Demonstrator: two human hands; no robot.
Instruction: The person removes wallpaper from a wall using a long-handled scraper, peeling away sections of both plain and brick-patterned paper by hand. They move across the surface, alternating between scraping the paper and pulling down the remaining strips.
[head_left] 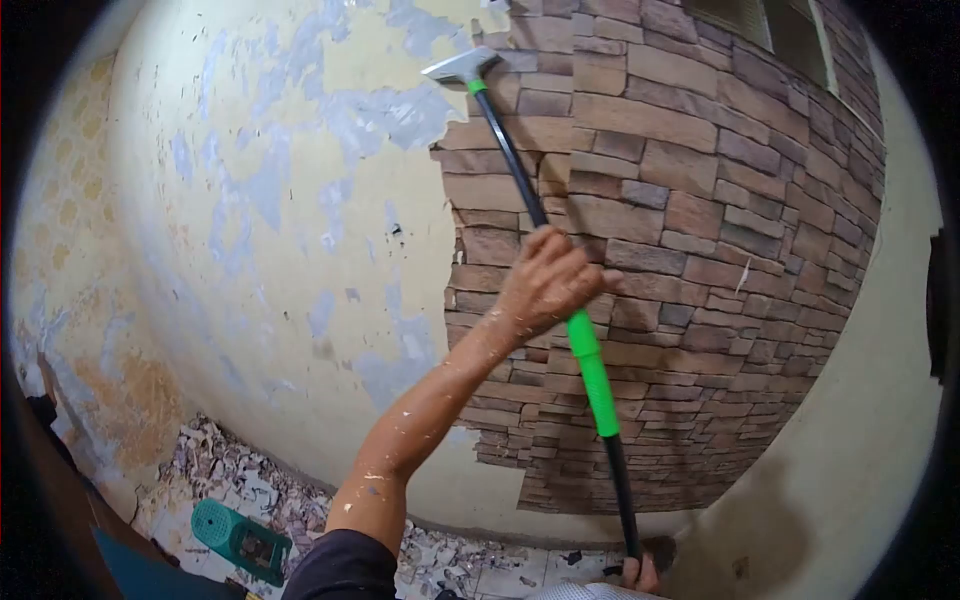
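The person is stripping the wall, and this moment looks like the middle of a scraping stroke. They hold a long-handled scraper [592, 375] with a black shaft, a bright green sleeve and a flat metal blade [462, 66], slanting up and to the left. The left hand [548, 282] is raised at arm's length, its grip pressed together round the black shaft just above the green sleeve. The right hand [640, 574] shows only as a few knuckles at the bottom edge, and as far as I can make out its grip is closed round the foot of the shaft. The blade lies against the wall high up, right at the ragged left edge of the brown stone-pattern wall covering [700, 200], which covers the right part of the wall. To the left is bare cream plaster with grey-blue patches [250, 200], already stripped. Pale torn scraps [250, 480] litter the floor below, beside a small green plastic tray [240, 540]. I judge the work roughly half done, with a wide field of covering left. The next move, to my eye, calls for slipping the blade's edge under the loose border at a shallow angle. The push should run along the shaft from the lower hand while the upper hand steers, so the blade lifts the covering and doesn't gouge the plaster.
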